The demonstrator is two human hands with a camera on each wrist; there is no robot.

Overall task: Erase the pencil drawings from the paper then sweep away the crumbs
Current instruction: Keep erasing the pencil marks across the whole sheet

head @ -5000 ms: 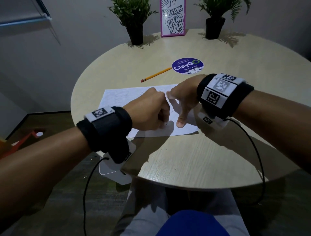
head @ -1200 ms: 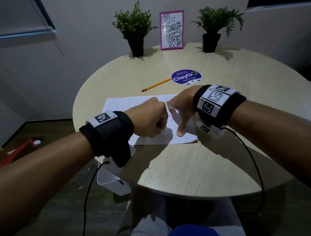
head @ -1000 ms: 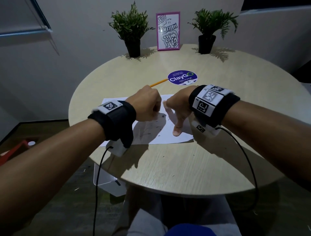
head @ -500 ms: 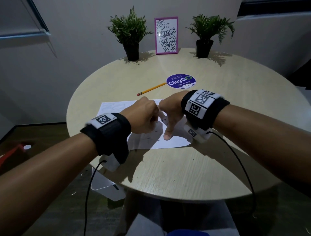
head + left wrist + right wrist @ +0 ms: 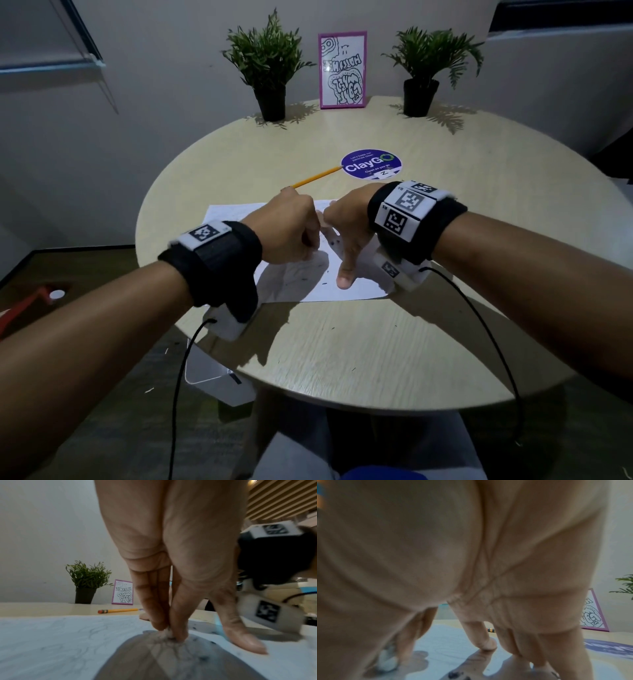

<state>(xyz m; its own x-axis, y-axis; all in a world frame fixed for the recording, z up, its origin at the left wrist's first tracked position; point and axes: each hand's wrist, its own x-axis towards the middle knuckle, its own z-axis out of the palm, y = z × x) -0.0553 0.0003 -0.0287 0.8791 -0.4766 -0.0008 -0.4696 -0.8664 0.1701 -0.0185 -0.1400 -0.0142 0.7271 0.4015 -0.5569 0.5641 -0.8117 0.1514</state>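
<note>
Pinching a small white eraser [image 5: 169,633] between thumb and curled fingers [image 5: 150,609], the left hand [image 5: 291,231] is pressing it down onto the sheet of paper [image 5: 236,214], which is lying flat on the round desk [image 5: 342,349] at about the middle of the head view. In the left wrist view the eraser is touching the paper amid faint grey pencil lines [image 5: 96,631], and in the right wrist view it is showing as a pale lump [image 5: 388,660] at about 7 o'clock. The right hand [image 5: 346,233] is sitting just beside the left, at its 3 o'clock, with its fingers spread and fairly straight and its thumb tip [image 5: 344,281] pressing on the paper toward the near edge, holding nothing. Dark eraser crumbs [image 5: 323,282] are lying on the paper between the two hands, and a few more are scattered on the bare desk toward 6 o'clock. A yellow pencil [image 5: 317,176] is lying on the desk just beyond the paper at 12 o'clock, its tip touching the edge of a round purple ClayGo sticker [image 5: 371,162]. At the far rim, two potted plants [image 5: 269,73] are standing either side of a pink-framed picture [image 5: 342,68]. Both wrists are wearing black bands with white marker tags [image 5: 406,209].
</note>
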